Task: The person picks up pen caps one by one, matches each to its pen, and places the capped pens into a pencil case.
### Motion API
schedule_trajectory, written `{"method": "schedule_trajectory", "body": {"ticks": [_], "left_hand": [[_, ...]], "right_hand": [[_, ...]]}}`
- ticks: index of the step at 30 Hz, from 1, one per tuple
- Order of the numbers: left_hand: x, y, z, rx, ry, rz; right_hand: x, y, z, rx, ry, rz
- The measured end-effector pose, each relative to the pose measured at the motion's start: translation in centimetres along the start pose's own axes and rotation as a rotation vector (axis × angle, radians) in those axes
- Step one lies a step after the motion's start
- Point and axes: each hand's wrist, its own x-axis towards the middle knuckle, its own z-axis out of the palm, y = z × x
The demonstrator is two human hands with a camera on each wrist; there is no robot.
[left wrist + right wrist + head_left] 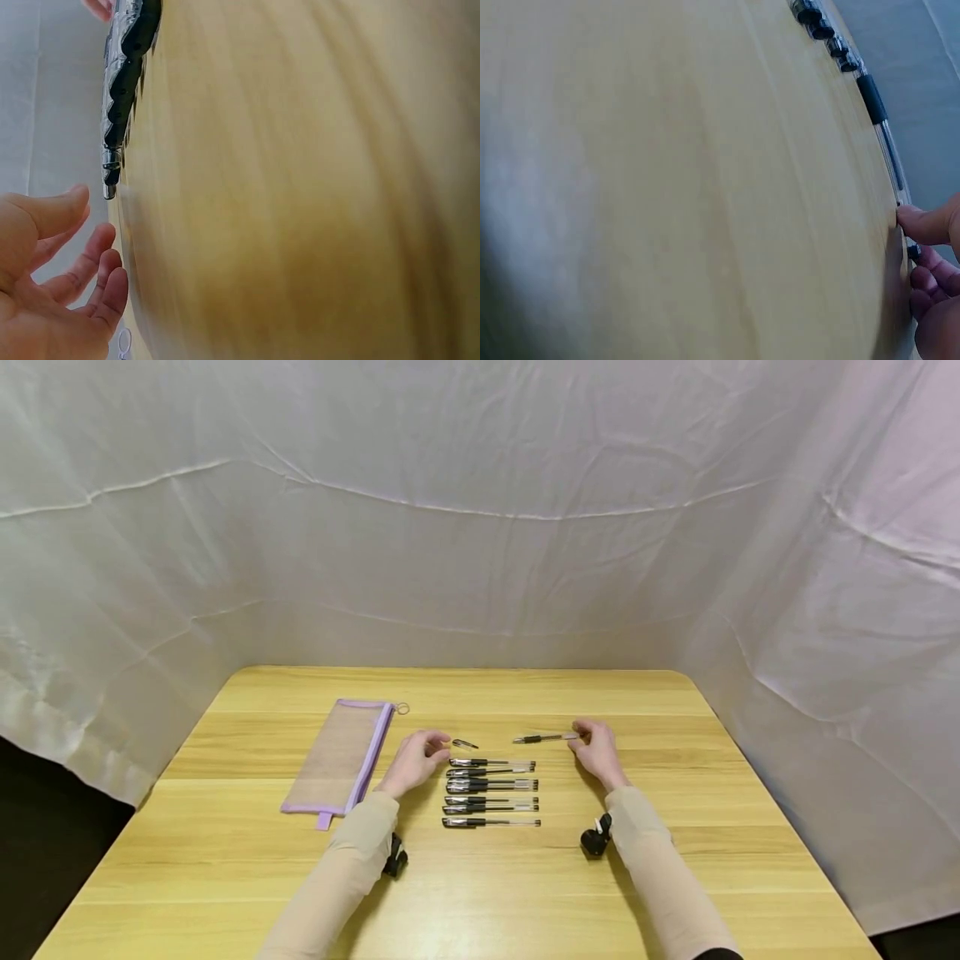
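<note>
An uncapped black gel pen point(542, 738) lies along the far side of a row of capped pens point(480, 785). My right hand point(598, 752) pinches its clear rear end between thumb and fingers; the right wrist view shows the black rubber grip point(871, 99) pointing away from the hand. A loose black pen cap point(466, 744) rests on the table, apart from that pen. Just left of the cap is my left hand point(412, 762), fingers loosely bent. In the left wrist view, nothing sits between the left thumb and fingers point(82, 274).
A mesh zip pouch point(337, 756) with purple edging lies flat to the left, a ring point(402, 708) at its far corner. The wooden table point(525, 902) ends at pale hanging cloth point(480, 568) behind and on both sides.
</note>
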Motion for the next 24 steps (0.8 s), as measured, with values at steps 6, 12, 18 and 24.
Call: {"method": "schedule_trajectory", "body": {"ticks": [6, 12, 18, 24], "left_hand": [[0.0, 0.0, 0.1, -0.015, 0.008, -0.018], [0.0, -0.1, 0.0, -0.016, 0.014, -0.019], [0.1, -0.1, 0.0, -0.019, 0.012, -0.018], [0.5, -0.2, 0.2, -0.021, 0.030, -0.016]], "right_hand": [[0.0, 0.4, -0.6, -0.041, -0.006, -0.013], [-0.1, 0.6, -1.1, -0.080, -0.052, -0.049], [-0.4, 0.5, -1.3, -0.002, -0.051, -0.040], [-1.2, -0.3, -1.3, 0.147, -0.037, 0.013]]}}
